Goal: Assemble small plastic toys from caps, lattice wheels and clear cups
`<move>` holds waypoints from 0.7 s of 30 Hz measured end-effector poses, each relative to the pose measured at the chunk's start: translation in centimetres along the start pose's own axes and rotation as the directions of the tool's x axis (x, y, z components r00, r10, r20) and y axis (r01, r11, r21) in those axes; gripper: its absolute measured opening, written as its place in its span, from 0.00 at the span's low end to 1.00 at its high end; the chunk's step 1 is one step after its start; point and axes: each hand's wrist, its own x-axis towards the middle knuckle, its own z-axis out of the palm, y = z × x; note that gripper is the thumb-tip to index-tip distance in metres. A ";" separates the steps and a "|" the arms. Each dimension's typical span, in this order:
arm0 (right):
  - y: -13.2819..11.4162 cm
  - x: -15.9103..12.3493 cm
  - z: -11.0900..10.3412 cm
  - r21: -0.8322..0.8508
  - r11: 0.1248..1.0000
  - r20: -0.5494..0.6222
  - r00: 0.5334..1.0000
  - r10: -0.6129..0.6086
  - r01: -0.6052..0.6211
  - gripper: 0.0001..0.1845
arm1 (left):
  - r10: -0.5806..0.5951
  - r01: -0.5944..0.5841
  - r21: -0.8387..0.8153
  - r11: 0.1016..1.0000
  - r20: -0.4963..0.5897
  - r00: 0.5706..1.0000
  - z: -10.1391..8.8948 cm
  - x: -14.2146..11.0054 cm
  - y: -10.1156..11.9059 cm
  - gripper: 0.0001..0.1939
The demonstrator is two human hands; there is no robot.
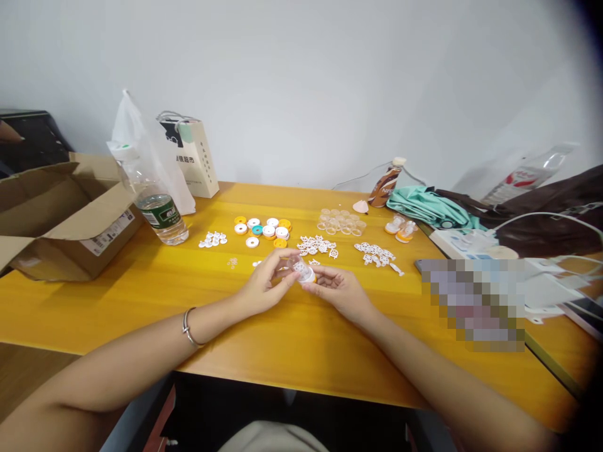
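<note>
Between my two hands is a small clear plastic container with a white and orange base [305, 272], tilted, with white pieces visible inside. The fingers and thumb of my left hand [264, 284] close around its clear upper part. At the base, my right hand [343, 294] pinches with thumb and fingers. Just beyond the hands lie white wheel-shaped pieces [316, 246] and, to their right, more flat white pieces [375, 253]. Round white, orange and teal caps [268, 231] sit to the left, near several small white knobbed parts [213, 239]. Clear plastic cups [340, 221] stand behind.
An open cardboard box [89, 251] and a water bottle [162, 216] stand on the left. At the right are finished-looking clear and orange containers [399, 228], a brown drink bottle [386, 183], a teal cloth bundle [431, 204], a blurred-out flat object [471, 304] and a power strip with cables [464, 243].
</note>
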 end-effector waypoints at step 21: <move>0.1 -0.4 0.4 -0.186 0.980 -0.025 0.996 -0.082 0.076 0.17 | -0.085 0.091 0.063 0.994 -0.080 0.993 -0.1 0.3 -0.1 0.13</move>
